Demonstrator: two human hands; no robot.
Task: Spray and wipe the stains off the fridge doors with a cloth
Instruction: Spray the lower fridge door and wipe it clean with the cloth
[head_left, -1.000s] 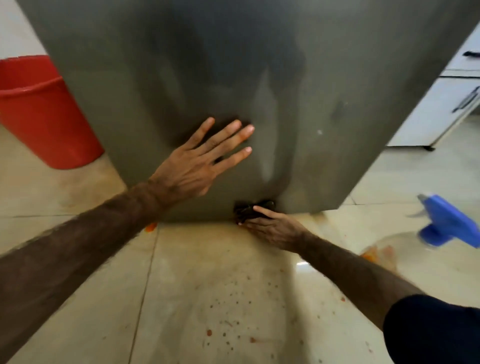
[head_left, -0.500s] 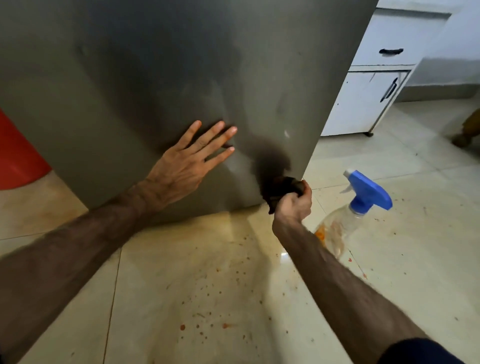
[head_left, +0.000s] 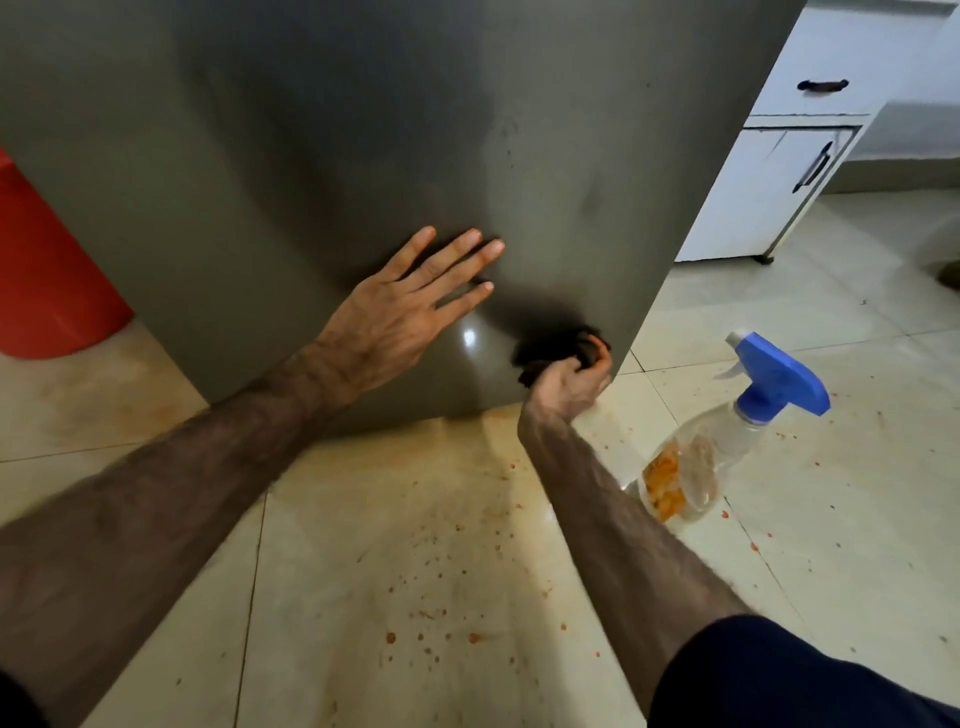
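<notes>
Pale floor tiles (head_left: 415, 597) run under everything, smeared with an orange-brown film and dotted with small red-orange specks. White cabinets (head_left: 769, 182) with dark handles stand at the upper right, and a red bin (head_left: 47, 270) sits at the left edge, partly behind the fridge. Filling the upper middle is the grey fridge door (head_left: 337, 130), its sheen dull and streaky. On the floor to the right, well apart from the door, a clear spray bottle (head_left: 727, 436) with a blue trigger head holds a little cloudy liquid and carries an orange label. The left hand (head_left: 400, 322) lies flat on the door, fingers straight and spread. The right hand (head_left: 566, 384) has its fingers curled round a dark cloth (head_left: 545, 348), bunched and pressed against the door's lower right corner
</notes>
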